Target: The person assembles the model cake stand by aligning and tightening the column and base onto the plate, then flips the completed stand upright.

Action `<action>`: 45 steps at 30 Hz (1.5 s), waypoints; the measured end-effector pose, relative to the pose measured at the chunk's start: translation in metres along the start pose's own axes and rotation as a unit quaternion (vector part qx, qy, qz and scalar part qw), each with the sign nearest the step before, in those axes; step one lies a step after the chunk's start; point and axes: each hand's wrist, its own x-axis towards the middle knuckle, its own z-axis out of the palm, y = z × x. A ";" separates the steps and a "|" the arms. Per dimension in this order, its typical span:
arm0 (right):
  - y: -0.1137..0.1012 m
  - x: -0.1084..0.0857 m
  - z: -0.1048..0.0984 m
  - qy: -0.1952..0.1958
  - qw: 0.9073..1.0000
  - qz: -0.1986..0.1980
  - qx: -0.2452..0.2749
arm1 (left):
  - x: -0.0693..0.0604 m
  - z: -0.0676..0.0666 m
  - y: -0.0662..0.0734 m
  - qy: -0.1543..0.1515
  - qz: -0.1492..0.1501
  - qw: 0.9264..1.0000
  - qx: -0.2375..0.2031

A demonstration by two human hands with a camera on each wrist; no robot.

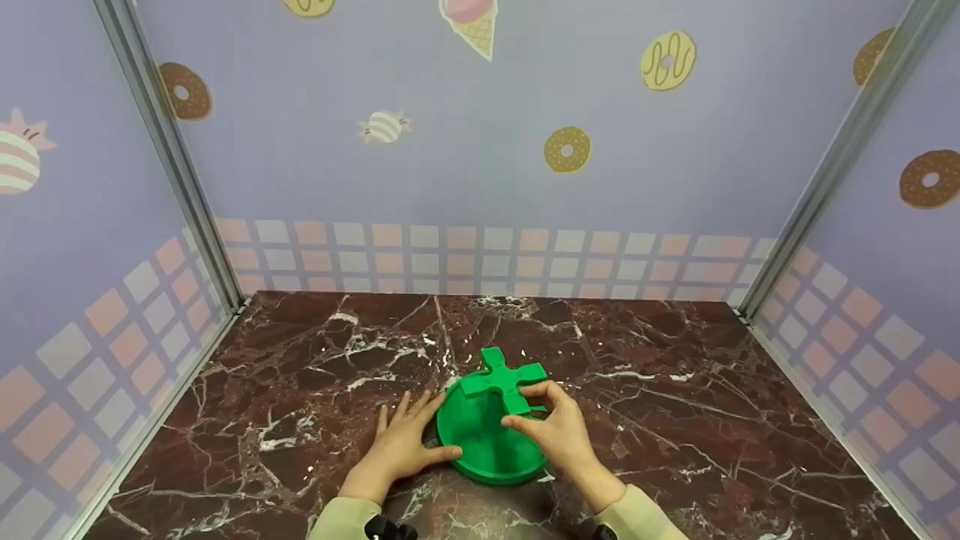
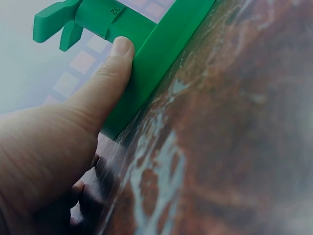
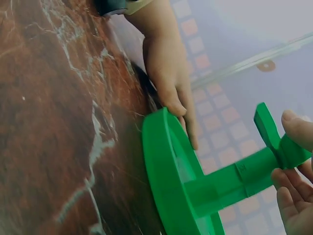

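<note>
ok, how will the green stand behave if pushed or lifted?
The stand is probably stiff: its post looks straight while the right hand grips the cross. Its wide, flat base should resist tipping, so a low push likely slides it. Its smooth, plastic-looking surface may be slightly slippery.

At the near middle of the tabletop, a base, with a post inside its rim and, on top of the post, a cross with 1 arm toward the back, 1 toward the front, 1 left and 1 right. On the base's left, the left hand, thumb at the rim; on its right, at the cross's front arm, the right hand. Behind the tabletop, a back wall, between 2 side walls, with 1 upright in each rear corner.
</note>
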 end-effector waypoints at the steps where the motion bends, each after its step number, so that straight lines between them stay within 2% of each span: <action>1: -0.001 -0.001 0.001 0.003 1.000 -0.001 -0.002 | 0.000 0.000 0.000 0.000 0.001 1.000 0.000; 9: -0.005 -0.001 -0.004 -0.001 1.000 -0.001 -0.020 | 0.000 0.001 -0.001 0.003 0.005 1.000 0.000; 16: -0.009 0.016 -0.024 0.060 0.998 -0.008 0.021 | -0.001 0.001 -0.001 0.003 0.006 1.000 -0.003; 18: -0.006 0.023 -0.030 0.066 0.998 -0.011 0.023 | -0.001 0.002 -0.001 0.003 0.006 1.000 -0.004; 21: 0.001 0.035 -0.037 0.047 0.999 -0.011 0.020 | -0.001 0.002 -0.001 0.005 0.008 1.000 -0.003; 26: 0.016 0.048 -0.042 -0.025 0.999 0.001 0.035 | 0.000 0.003 -0.003 0.006 0.008 1.000 -0.002; 30: 0.026 0.053 -0.045 -0.089 0.994 -0.007 0.055 | 0.001 0.003 -0.003 0.003 0.007 1.000 0.000; 33: 0.029 0.053 -0.046 -0.119 0.991 -0.009 0.062 | 0.002 0.003 -0.004 0.001 0.007 1.000 -0.001; 40: 0.030 0.049 -0.047 -0.126 0.988 0.013 0.083 | 0.002 0.002 -0.004 0.001 0.007 1.000 -0.001; 45: 0.033 0.046 -0.051 -0.128 0.989 0.004 0.072 | 0.001 0.003 -0.004 0.004 0.007 1.000 0.006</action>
